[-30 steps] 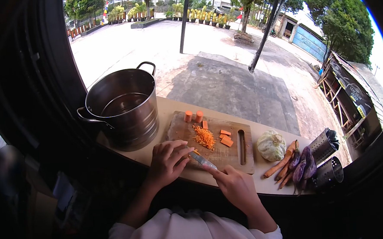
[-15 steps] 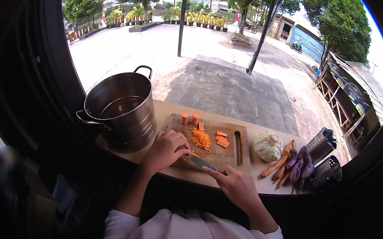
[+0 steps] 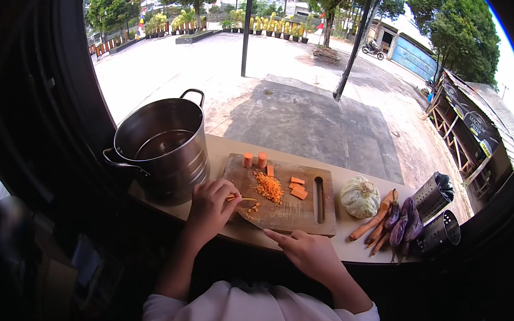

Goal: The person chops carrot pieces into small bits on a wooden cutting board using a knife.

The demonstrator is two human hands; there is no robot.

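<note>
left hand (image 3: 210,206): carrot strip (image 3: 247,199) pinched over chopping board (image 3: 286,212), seemingly for steadiness | right hand (image 3: 311,250): knife (image 3: 252,223) gripped; forefinger (image 3: 279,237) extended, seemingly for control

here's the thin carrot strip (image 3: 250,199), pinched and poking out over the wooden cutting board's (image 3: 286,215) left end; the knife (image 3: 252,223) slants across the near-left part, its blade dark and hard to make out; minced carrot (image 3: 268,189) heaps mid-board, flat carrot slabs (image 3: 298,191) lie right, two carrot stubs (image 3: 262,160) stand upright far left.
</note>
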